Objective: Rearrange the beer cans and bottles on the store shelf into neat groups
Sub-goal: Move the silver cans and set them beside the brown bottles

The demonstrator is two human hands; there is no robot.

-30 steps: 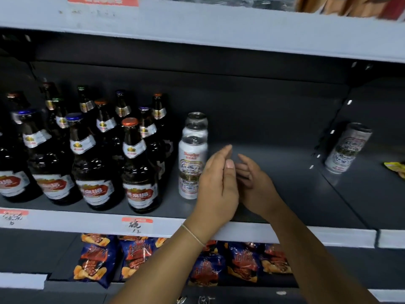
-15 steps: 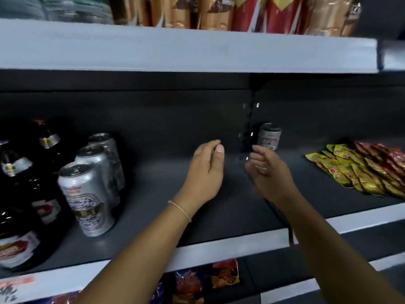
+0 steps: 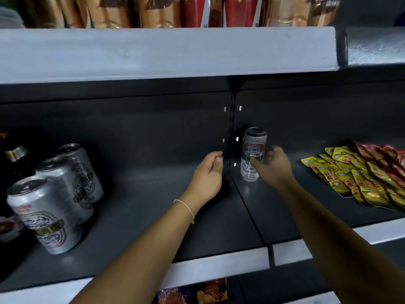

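A lone silver beer can (image 3: pixel 254 148) stands upright at the back of the dark shelf (image 3: pixel 142 205), just right of the slotted upright post. My right hand (image 3: pixel 270 166) curls round its lower half, thumb across the label and fingers on its right side. To the left of the post, my left hand (image 3: pixel 208 174) hovers over the shelf with loosely curled fingers and holds nothing. Three matching cans (image 3: pixel 43 213) stand in a row at the left. Dark beer bottles (image 3: pixel 13 154) are partly cut off at the far left edge.
Yellow and red snack packets (image 3: pixel 361 176) lie fanned out on the shelf's right part. The upper shelf edge (image 3: pixel 166 53) hangs low overhead with packaged goods on it. Chip bags (image 3: pixel 197 290) sit on the shelf below.
The view swung right from the bottles and cans. Both hands moved deeper into the shelf, and my right hand reached the lone can and curled round it.
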